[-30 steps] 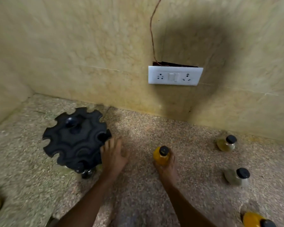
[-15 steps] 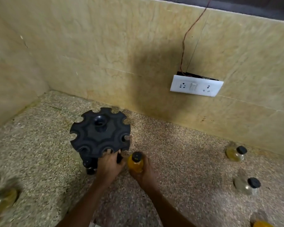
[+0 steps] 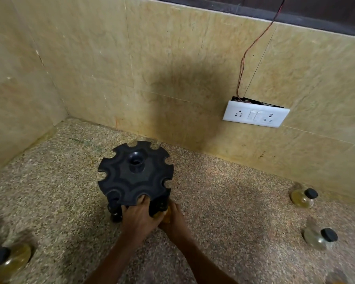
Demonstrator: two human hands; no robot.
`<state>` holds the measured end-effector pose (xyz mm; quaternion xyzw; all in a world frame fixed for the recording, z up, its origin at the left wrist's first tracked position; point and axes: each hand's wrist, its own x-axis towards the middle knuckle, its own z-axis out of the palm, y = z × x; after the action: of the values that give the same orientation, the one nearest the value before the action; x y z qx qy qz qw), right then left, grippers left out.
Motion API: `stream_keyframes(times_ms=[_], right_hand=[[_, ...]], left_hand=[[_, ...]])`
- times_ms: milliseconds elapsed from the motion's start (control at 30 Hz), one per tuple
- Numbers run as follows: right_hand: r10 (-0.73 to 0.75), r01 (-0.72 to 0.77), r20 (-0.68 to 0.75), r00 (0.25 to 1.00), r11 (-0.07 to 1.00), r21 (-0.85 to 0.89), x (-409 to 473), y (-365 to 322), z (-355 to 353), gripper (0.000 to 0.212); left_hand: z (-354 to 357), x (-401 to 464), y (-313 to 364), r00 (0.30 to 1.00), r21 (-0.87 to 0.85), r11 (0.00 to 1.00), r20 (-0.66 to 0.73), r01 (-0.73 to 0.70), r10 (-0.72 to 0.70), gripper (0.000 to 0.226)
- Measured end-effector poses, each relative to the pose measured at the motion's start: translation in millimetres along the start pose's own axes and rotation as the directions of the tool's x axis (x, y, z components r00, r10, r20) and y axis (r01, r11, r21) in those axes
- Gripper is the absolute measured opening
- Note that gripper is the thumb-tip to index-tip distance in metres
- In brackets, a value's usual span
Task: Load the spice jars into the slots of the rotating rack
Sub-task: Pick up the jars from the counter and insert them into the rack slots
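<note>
Black rotating rack [image 3: 135,174]: near rim gripped by left hand [image 3: 138,219]. Yellow spice jar [image 3: 164,213]: grasped by right hand [image 3: 175,221], pressed against rack's near-right slot.

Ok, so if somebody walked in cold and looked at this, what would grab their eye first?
Probably the black rotating rack standing on the speckled counter near the corner, with both hands at its near edge: the left hand grips the rim while the right hand holds a yellow jar beside it. Next, the white socket plate on the wall, wires trailing up.
</note>
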<state>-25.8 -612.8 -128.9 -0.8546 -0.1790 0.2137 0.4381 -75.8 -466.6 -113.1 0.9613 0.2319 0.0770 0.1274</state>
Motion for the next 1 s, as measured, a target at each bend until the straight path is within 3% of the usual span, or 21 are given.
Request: stream_keyframes(times_ms=[467,733,900,1000], right_hand=[[-0.043,0.043,0.003,0.999,0.997,-0.058,11.6,2.2,7.3,0.077],[-0.072,0.079,0.083,0.994,0.994,-0.079,18.5,2.3,-0.6,0.091],[0.088,-0.09,-0.147,0.985,0.996,-0.011,-20.7,64.8,-47.7,0.075],[0.202,-0.196,-0.332,0.921,0.979,0.052,-65.0,111.2,-92.9,0.062]], left_hand=[[-5.1,2.7,0.3,0.999,-0.017,0.999,0.02,0.04,-0.04,0.074],[-15.7,7.9,2.0,1.0,0.035,0.999,0.002,-0.006,0.005,0.078],[7.6,-12.9,67.1,0.955,0.033,0.959,-0.083,-0.282,0.284,0.07],[33.6,-35.9,133.3,0.926,-0.073,0.924,0.02,-0.376,0.378,0.066]])
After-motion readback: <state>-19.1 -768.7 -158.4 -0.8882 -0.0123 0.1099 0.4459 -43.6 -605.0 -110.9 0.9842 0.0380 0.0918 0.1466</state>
